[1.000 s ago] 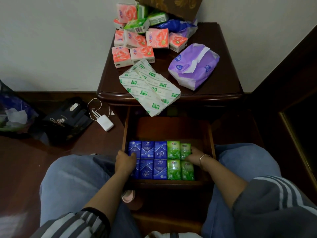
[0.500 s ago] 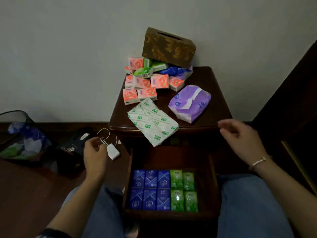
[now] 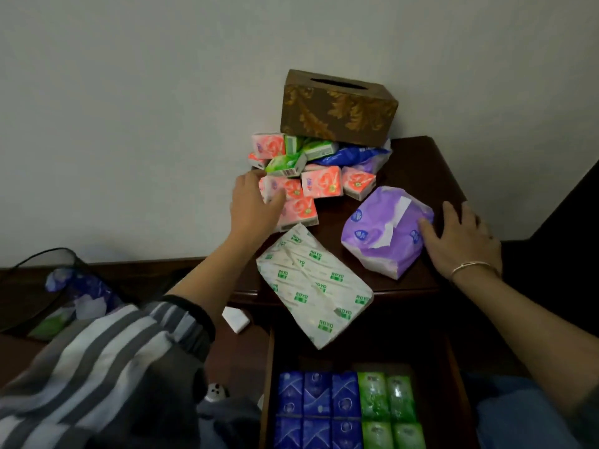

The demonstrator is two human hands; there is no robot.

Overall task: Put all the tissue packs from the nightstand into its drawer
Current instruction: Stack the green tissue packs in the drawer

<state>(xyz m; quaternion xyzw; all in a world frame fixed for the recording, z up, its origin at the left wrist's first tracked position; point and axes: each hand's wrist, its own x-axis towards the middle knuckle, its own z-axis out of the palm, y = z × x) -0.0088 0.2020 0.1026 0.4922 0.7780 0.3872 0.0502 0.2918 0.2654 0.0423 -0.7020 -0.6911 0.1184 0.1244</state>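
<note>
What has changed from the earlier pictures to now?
Both hands left the drawer and rose to the nightstand. The left hand now reaches onto the pink packs; the right hand lies flat against the purple pack. No pack is lifted. The blue and green packs in the drawer stayed in their rows.

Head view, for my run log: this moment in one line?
left hand: on pink packs | right hand: touching purple pack | drawer: open, part filled

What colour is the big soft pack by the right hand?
Purple with a white tear strip; the soft pack shows clearly in the head view, right hand touching it.
</note>
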